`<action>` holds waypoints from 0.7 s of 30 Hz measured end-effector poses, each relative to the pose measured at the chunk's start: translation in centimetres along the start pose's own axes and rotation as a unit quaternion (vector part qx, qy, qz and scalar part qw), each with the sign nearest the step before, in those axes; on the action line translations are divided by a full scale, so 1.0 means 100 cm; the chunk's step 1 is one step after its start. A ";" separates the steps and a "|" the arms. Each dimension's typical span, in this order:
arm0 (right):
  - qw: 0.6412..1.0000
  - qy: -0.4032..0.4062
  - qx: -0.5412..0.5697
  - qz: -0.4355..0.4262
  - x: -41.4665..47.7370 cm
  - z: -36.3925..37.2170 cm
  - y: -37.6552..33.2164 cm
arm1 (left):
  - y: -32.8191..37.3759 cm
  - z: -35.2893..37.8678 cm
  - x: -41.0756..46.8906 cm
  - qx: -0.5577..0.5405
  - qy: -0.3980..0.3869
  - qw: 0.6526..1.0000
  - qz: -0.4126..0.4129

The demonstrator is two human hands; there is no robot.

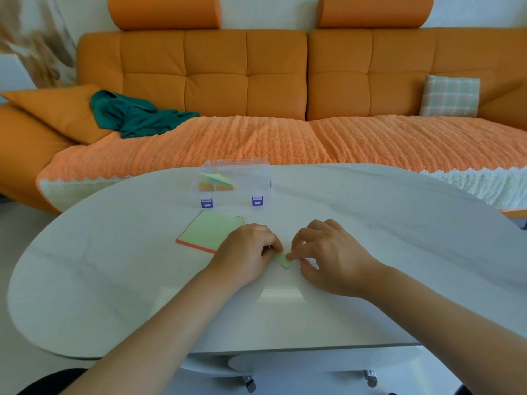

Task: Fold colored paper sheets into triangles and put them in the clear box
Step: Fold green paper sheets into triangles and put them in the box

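Pale-green folded paper [283, 260] is pinned to the white table [114, 280] between the two hands, mostly hidden. Only a corner pointing toward the person is seen, so its long axis cannot be told. It is pinched by the curled left hand [245, 252] and by fingertips of the right hand [328, 258]. The clear box [252, 179] lies beyond and slightly left, long side across the view, nearer the left hand, past the paper stack [211, 230].

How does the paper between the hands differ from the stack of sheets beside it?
The folded paper is small; the stack is larger, flat and unfolded. The left hand and right hand hold the folded paper; the stack shows a red sheet underneath. Both show light green.
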State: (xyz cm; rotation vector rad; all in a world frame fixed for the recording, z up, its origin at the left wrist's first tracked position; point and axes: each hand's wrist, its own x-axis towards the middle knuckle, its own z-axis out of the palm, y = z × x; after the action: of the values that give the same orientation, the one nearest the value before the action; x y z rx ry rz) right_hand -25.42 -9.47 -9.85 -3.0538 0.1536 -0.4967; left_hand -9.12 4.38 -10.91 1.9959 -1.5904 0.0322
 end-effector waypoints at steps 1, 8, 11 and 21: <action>1.000 -0.001 0.006 0.008 -0.002 0.001 -0.001 | 0.001 -0.001 -0.001 0.017 -0.005 1.000 0.009; 0.998 -0.024 0.024 0.044 -0.007 0.000 -0.007 | 0.015 0.006 -0.018 -0.006 -0.012 0.999 0.040; 0.998 -0.012 0.029 0.046 -0.010 0.003 -0.007 | 0.015 0.004 -0.023 -0.005 -0.011 0.999 0.047; 0.998 0.012 0.007 0.062 -0.021 0.004 -0.001 | 0.024 -0.005 -0.028 0.061 -0.086 0.992 0.065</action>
State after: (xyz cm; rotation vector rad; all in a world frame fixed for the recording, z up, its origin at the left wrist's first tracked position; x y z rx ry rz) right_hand -27.30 -9.15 -10.94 -3.0007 0.3370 -0.5237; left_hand -11.96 6.79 -10.48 2.0309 -1.8667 0.0081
